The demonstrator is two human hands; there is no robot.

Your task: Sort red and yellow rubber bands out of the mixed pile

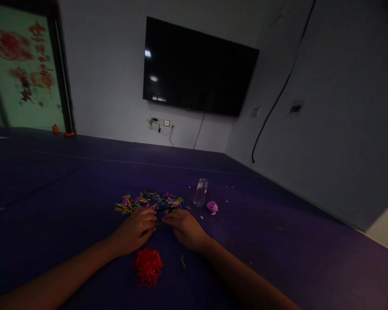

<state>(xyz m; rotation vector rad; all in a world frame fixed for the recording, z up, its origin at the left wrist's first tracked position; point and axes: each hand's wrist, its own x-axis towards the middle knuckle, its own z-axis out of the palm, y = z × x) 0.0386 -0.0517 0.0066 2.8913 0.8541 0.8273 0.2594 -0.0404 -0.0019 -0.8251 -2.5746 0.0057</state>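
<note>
A spread-out pile of small elastic bands (149,199) in yellow, pink, blue and black lies on the purple surface. My left hand (137,228) rests at its near edge, fingers bent and the thumb a little apart from them. From the other side my right hand (186,226) reaches in, its fingers pressed together and pointing at the left fingertips. Whatever may be between the right fingertips is too dark and small to make out. Closer to me, below the left hand, sits a heap of red elastic bands (148,267). One yellow-green band (183,261) lies alone right of that heap.
A clear bottle (200,193) stands beyond my right hand, beside a pink cap (212,207). Small white scraps (201,217) are scattered near them. The purple surface (84,181) stretches to the wall, where a large television (197,69) hangs above sockets and cables.
</note>
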